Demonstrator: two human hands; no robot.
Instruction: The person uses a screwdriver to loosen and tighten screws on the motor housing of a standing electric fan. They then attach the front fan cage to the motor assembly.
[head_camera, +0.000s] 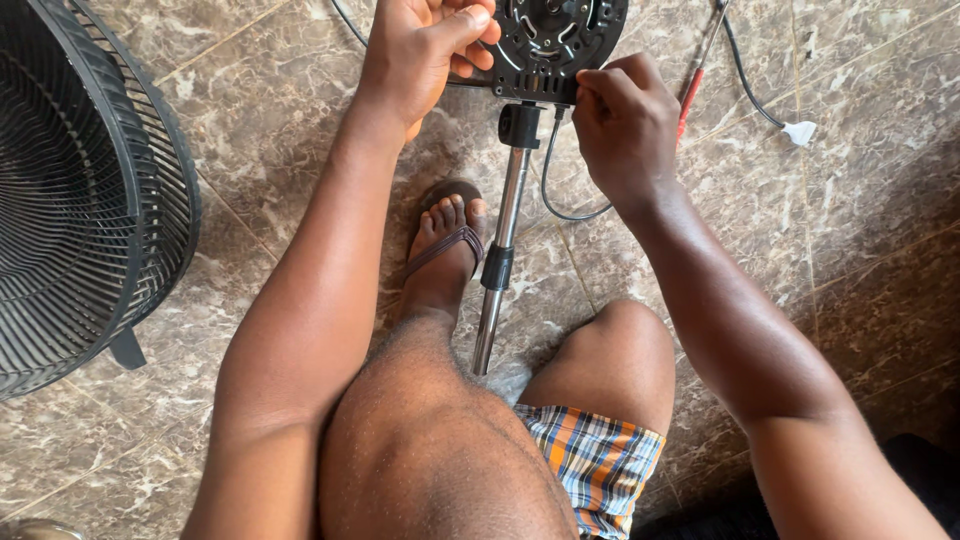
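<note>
My left hand (425, 45) grips the left rim of a round black fan motor housing (553, 40) at the top of the view. My right hand (622, 120) pinches the housing's lower right edge, fingers closed on it. A silver metal stand pole (503, 235) with black collars runs down from the housing between my legs. My foot in a sandal (447, 240) rests on the floor just left of the pole.
A black fan grille (75, 190) lies on the marble tile floor at the left. A black power cable with a white plug (798, 131) trails at the upper right, beside a red-handled tool (690, 95). Plaid shorts cover my right thigh.
</note>
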